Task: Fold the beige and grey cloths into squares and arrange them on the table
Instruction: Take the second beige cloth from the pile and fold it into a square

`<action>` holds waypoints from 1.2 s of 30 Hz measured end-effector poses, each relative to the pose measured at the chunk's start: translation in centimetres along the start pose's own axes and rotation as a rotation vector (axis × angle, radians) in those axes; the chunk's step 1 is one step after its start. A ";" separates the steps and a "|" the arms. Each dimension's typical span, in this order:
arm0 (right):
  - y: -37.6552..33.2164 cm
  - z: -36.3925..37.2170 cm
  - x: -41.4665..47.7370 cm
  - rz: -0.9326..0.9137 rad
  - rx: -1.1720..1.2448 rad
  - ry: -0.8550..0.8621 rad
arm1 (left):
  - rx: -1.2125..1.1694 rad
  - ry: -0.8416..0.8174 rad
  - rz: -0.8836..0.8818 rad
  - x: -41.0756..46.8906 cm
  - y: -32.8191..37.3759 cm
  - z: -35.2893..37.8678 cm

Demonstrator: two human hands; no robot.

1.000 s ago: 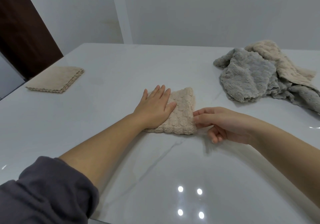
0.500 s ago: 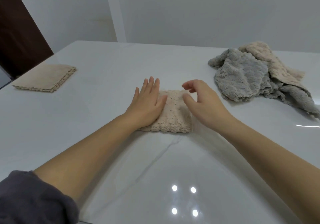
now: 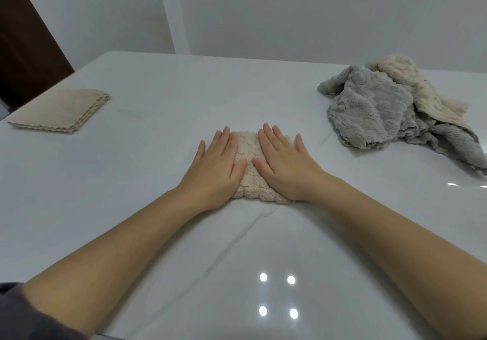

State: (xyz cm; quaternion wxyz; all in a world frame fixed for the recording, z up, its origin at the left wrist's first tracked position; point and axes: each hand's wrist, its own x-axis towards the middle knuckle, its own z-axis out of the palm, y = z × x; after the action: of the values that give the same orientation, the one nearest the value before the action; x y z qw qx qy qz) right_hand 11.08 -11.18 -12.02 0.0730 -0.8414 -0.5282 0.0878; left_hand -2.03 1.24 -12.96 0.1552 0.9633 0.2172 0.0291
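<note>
Table: I see a glossy white top (image 3: 147,176) carrying three lots of cloth, namely a stack far left, a folded cloth in the middle and a loose pile far right.
Folded cloth: beige (image 3: 250,155), flat at mid-table straight ahead of me, under both hands. Only a strip between them and its near edge show.
Left hand: it lies flat (image 3: 214,167) on the cloth's left part with fingers straight and together. It grasps nothing and only presses.
Right hand: it lies flat (image 3: 286,167) on the right part with fingers straight and slightly spread, the little finger at the cloth's right edge. Nothing is gripped.
Thumbs: they point at each other, close but apart.
Edges: the table's left edge runs just beside the stack, and the far edge meets the wall (image 3: 290,10).
Open room: bare top lies between stack and left hand, between right hand and pile, and widely around my forearms.
Look: the folded cloth is bumpy plush, compact and roughly square, with a thick, rounded near edge.
Pile: a crumpled grey cloth (image 3: 369,107) with a beige cloth (image 3: 403,76) draped over its back, both unfolded.
Stack: a flat, layered beige square (image 3: 59,111) with scalloped edges lined up.
</note>
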 end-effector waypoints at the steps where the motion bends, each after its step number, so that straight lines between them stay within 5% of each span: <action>1: 0.0 0.0 0.1 0.002 -0.004 -0.004 | 0.006 -0.002 -0.003 0.1 0.0 0.1; 7: 0.4 -0.6 -0.3 -0.005 0.121 0.051 | -0.229 -0.008 0.188 -1.0 -1.6 -1.0; 10: 1.2 -1.7 -0.7 0.003 0.219 0.166 | -0.123 0.045 0.315 -2.0 -3.5 -2.0; 15: 1.8 -3.0 -1.5 0.231 0.028 0.456 | -0.101 0.393 -0.050 -1.6 -6.1 -3.0; 18: 1.3 -3.1 -1.6 0.165 0.025 0.566 | -0.174 0.461 -0.126 -1.8 -4.5 -2.9; 25: -2.6 0.0 -2.1 0.056 -0.009 0.076 | 0.028 0.088 0.058 -0.4 -0.1 -1.5; 36: -2.3 1.6 -1.7 0.090 -0.121 0.054 | 0.133 -0.063 -0.020 0.0 0.2 -0.4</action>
State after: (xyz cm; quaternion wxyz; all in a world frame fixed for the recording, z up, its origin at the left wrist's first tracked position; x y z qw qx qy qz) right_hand 7.94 -11.68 -12.94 0.0320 -0.8691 -0.4922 0.0362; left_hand -2.04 1.17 -12.52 0.0978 0.9696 0.2235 -0.0174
